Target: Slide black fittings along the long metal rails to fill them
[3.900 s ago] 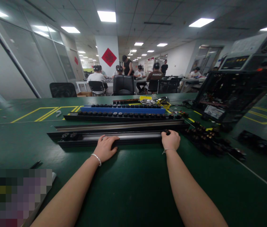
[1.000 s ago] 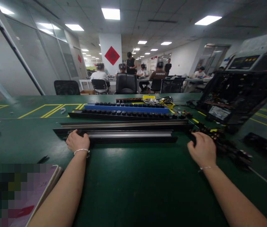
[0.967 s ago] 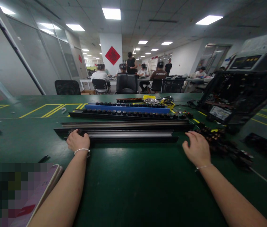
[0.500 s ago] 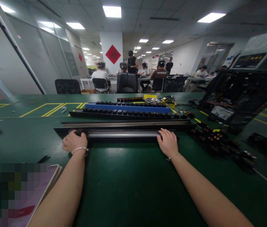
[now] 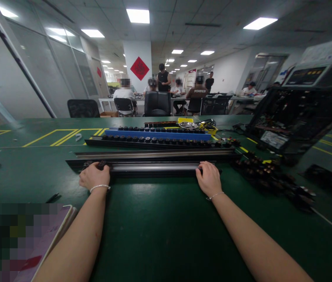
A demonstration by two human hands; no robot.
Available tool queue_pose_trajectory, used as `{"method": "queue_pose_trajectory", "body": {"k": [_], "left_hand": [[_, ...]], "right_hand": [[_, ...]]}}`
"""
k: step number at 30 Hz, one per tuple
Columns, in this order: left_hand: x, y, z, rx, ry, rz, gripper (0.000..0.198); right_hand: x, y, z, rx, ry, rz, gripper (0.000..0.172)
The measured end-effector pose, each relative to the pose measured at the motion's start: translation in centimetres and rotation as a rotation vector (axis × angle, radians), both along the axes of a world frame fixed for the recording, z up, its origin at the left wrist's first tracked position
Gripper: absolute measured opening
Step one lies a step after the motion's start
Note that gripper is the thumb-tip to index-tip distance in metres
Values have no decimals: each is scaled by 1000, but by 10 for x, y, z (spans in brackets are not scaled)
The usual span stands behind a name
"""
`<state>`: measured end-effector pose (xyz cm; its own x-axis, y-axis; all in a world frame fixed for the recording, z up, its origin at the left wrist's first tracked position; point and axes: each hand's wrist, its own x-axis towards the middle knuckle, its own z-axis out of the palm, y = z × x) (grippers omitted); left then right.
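A long black metal rail [image 5: 154, 167] with a shiny grey channel lies crosswise in front of me on the green table [image 5: 160, 231]. My left hand [image 5: 94, 177] is closed over its left part, fingers curled over the far side, next to small black parts [image 5: 103, 163] that it partly hides. Near the other end my right hand [image 5: 209, 178] grips the same rail, thumb at the near side. Just behind it lies a second long rail [image 5: 154, 155]. Further back are a black rail [image 5: 130, 141] and a blue rail [image 5: 160, 135], both lined with small black parts.
To the right is a heap of small black parts [image 5: 266, 172], with an opened machine [image 5: 295, 113] behind it. A yellow tray [image 5: 186, 120] and a cable [image 5: 208, 124] sit at the back. A purple-covered item [image 5: 45, 239] lies front left. Several people sit or stand beyond the table.
Both hands stay on the rail in nearly the same place. The view has shifted very slightly; nothing else has visibly moved.
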<state>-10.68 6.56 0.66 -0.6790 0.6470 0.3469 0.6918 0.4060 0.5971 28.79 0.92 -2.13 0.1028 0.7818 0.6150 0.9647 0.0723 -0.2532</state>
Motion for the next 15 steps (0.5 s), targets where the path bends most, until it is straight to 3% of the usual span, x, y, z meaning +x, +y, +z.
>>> {"method": "queue_pose_trajectory", "body": {"k": [6, 15], "left_hand": [[1, 0, -1, -10, 20, -20, 40], [0, 2, -2, -37, 65, -91, 44]], "right_hand": [[-2, -4, 6, 31, -65, 42, 20], [3, -5, 10, 49, -59, -67, 20]]}}
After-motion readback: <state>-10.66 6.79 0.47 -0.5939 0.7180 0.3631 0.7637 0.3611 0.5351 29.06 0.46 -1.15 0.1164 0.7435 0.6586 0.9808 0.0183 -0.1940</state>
